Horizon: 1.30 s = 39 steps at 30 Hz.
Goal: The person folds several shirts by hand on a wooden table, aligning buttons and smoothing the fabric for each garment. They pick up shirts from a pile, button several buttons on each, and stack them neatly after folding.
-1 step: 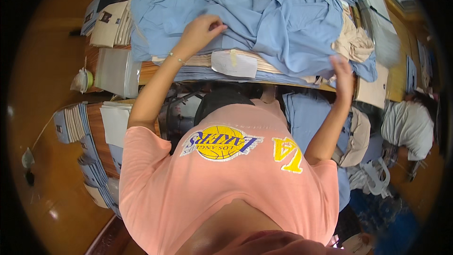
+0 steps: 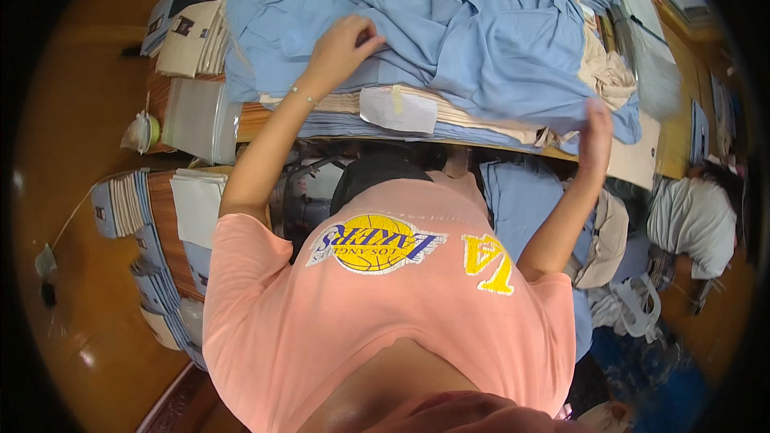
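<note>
Two hands work a heap of light blue garments (image 2: 481, 40) on the desk (image 2: 253, 119). Left hand (image 2: 341, 48) rests on top of the heap, fingers (image 2: 370, 42) curled, pinching blue cloth. Right hand (image 2: 596, 132) grips the heap's near edge, fingers hidden in folds, blurred. White paper tag (image 2: 399, 110) lies between the hands, just below the left fingers. Beige folded stack (image 2: 188, 40) sits left of them.
</note>
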Each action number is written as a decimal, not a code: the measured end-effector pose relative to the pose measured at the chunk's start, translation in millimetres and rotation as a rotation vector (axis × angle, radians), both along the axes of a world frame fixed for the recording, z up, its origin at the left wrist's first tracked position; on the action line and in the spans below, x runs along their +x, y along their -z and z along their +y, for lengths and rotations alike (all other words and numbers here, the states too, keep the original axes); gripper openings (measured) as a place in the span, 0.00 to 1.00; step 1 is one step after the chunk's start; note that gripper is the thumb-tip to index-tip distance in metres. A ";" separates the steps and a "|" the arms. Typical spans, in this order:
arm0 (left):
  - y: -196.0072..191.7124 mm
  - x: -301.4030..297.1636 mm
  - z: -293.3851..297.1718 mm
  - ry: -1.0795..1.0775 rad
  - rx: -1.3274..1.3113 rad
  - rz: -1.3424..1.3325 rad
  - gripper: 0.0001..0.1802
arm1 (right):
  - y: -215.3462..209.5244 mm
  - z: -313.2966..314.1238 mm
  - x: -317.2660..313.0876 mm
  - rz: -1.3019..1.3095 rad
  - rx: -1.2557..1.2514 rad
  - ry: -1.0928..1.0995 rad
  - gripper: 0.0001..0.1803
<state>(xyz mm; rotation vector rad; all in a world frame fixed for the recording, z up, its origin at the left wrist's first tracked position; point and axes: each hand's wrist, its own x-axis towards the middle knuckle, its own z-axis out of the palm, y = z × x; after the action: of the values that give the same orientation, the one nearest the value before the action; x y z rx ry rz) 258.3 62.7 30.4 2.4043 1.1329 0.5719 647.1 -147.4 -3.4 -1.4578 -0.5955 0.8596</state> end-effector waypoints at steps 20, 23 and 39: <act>46.8 -72.2 26.3 0.025 -0.627 -0.179 0.17 | -22.5 -101.8 -83.2 0.393 0.194 0.143 0.25; 44.3 -63.9 25.7 -0.121 -0.506 -0.045 0.24 | -15.7 -115.1 -109.5 0.396 0.180 0.213 0.24; 67.6 -50.4 38.3 0.035 -0.827 0.187 0.31 | -38.5 -200.8 -115.9 0.291 0.313 0.253 0.16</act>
<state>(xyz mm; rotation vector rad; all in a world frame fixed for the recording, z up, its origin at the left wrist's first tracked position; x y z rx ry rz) 207.9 101.0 -37.2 1.7598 1.1054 -0.1402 531.2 -348.3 35.1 -1.0719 -0.3025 0.7241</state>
